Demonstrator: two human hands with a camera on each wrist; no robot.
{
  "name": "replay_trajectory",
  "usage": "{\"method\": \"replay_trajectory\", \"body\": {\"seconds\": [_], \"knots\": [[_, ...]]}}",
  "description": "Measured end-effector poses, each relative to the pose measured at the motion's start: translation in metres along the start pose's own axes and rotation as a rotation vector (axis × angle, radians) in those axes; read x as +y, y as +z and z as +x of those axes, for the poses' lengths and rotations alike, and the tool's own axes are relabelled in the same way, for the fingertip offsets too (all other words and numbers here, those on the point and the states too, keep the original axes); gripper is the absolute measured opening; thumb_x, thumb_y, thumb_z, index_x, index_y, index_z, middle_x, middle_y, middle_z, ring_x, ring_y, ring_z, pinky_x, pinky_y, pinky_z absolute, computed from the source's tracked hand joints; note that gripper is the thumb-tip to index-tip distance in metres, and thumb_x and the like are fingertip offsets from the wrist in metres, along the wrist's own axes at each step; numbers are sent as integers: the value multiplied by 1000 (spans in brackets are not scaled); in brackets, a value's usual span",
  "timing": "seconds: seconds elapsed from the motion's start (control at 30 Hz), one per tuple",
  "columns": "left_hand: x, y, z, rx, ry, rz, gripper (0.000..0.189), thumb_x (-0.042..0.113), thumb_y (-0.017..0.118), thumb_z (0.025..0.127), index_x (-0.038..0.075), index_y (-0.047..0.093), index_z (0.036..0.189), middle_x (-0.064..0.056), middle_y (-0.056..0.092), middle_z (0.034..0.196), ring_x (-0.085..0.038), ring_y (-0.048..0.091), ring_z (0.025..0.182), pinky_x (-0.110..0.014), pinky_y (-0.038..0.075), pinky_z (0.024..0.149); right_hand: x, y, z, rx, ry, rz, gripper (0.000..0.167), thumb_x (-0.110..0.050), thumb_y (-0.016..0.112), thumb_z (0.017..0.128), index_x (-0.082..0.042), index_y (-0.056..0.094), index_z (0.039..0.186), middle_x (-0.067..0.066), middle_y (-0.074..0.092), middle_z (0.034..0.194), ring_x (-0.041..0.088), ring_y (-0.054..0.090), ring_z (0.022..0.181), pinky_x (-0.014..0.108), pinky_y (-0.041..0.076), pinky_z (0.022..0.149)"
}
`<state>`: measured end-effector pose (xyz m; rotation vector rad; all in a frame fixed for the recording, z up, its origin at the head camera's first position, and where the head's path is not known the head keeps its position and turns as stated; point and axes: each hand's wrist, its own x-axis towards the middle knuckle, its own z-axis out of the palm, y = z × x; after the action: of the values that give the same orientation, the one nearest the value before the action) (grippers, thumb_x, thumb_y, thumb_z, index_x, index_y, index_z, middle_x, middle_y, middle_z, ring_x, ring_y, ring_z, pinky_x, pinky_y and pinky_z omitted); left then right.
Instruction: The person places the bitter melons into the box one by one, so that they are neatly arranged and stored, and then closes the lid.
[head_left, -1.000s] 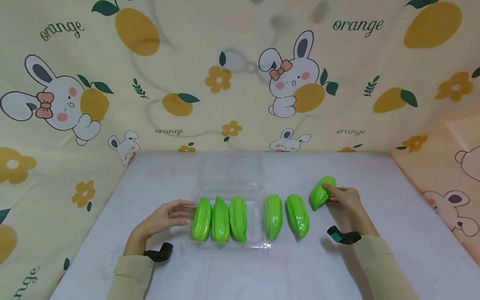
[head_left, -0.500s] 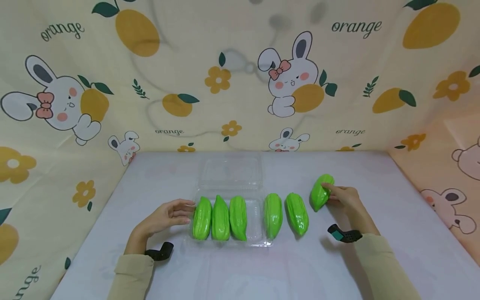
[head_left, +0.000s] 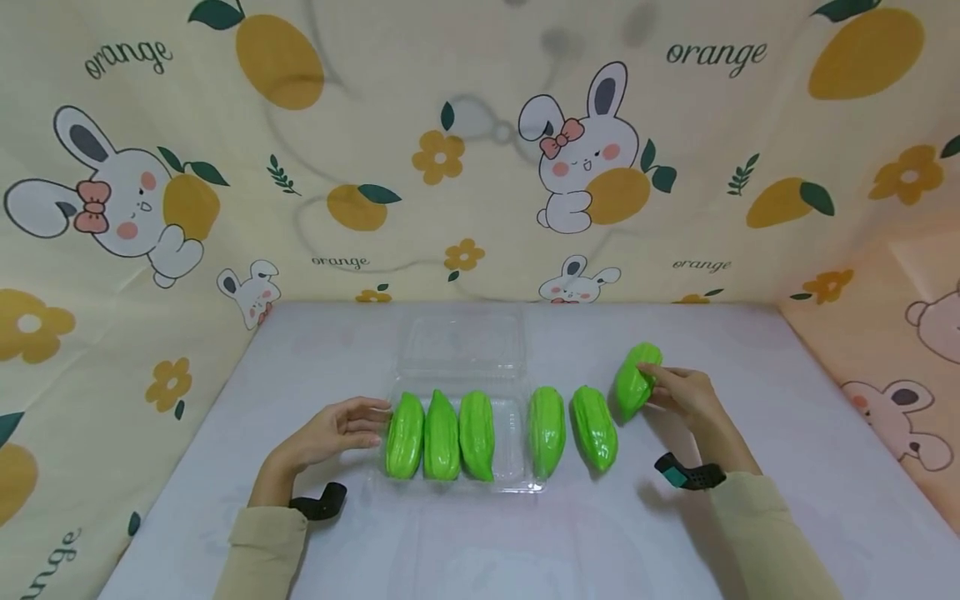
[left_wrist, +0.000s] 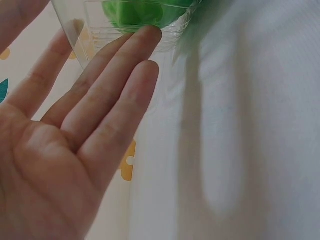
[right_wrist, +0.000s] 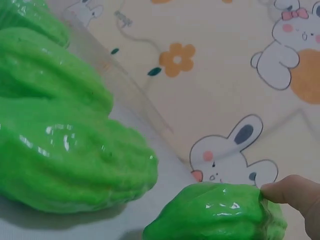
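My right hand (head_left: 686, 400) pinches a glossy green ribbed gourd (head_left: 634, 385) between thumb and fingers at the right of the table. In the right wrist view, a fingertip lies on the held gourd (right_wrist: 220, 212). Three similar gourds stand side by side in an open clear plastic clamshell box (head_left: 512, 442), toward its left. My left hand (head_left: 333, 433) is at the box's left side with fingers extended. The left wrist view shows straight fingers (left_wrist: 115, 100) at the clear wall, a gourd behind it. Whether they press the wall, I cannot tell.
One gourd (head_left: 547, 433) lies by the box's right edge, and another gourd (head_left: 595, 429) lies on the white table (head_left: 480, 550) right of it. The box's lid (head_left: 461, 343) is folded back. A patterned cloth (head_left: 480, 167) hangs behind the table.
My right hand has moved slightly left and away from me with the gourd, which is tilted a little differently. The left hand and the other gourds stay where they were.
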<state>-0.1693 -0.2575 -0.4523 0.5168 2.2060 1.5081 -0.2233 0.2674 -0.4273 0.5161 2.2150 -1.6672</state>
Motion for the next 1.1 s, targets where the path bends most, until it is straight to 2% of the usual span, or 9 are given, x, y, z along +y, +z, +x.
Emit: {"method": "replay_trajectory", "body": {"seconds": [0.17, 0.47, 0.67, 0.83, 1.1], "knots": [[-2, 0, -2, 3, 4, -1, 59, 21, 66, 91, -3, 42, 139, -30, 48, 141, -47, 51, 127, -21, 54, 93, -2, 3, -6, -13, -48, -35, 91, -50, 58, 92, 11, 19, 149, 23, 32, 149, -5, 51, 86, 7, 51, 77], [1, 1, -1, 6, -11, 9, 58, 19, 65, 92, -3, 41, 140, -31, 47, 141, -44, 53, 127, -20, 53, 93, -4, 10, -10, -37, -63, -2, 89, -48, 58, 92, 10, 20, 149, 20, 36, 147, -7, 53, 85, 14, 53, 89], [1, 2, -2, 8, -7, 21, 59, 20, 65, 92, -5, 40, 140, -31, 48, 141, -42, 55, 126, -20, 54, 92, -7, 17, -13, -56, -65, 36, 90, -48, 59, 92, 9, 19, 149, 19, 32, 149, -7, 52, 86, 10, 52, 82], [0, 1, -1, 2, -9, 1, 58, 18, 65, 92, -4, 41, 140, -31, 47, 141, -46, 51, 127, -21, 54, 93, -9, 26, -17, -85, -87, 75, 88, -45, 60, 92, 10, 21, 148, 12, 43, 135, -7, 56, 85, 9, 52, 79], [0, 1, -2, -1, -8, -8, 60, 19, 66, 92, -4, 40, 140, -32, 46, 142, -48, 51, 127, -20, 54, 93, -15, 38, -21, -105, -119, 59, 84, -45, 60, 93, 10, 26, 147, 0, 52, 117, -5, 58, 85, 12, 54, 82]]}}
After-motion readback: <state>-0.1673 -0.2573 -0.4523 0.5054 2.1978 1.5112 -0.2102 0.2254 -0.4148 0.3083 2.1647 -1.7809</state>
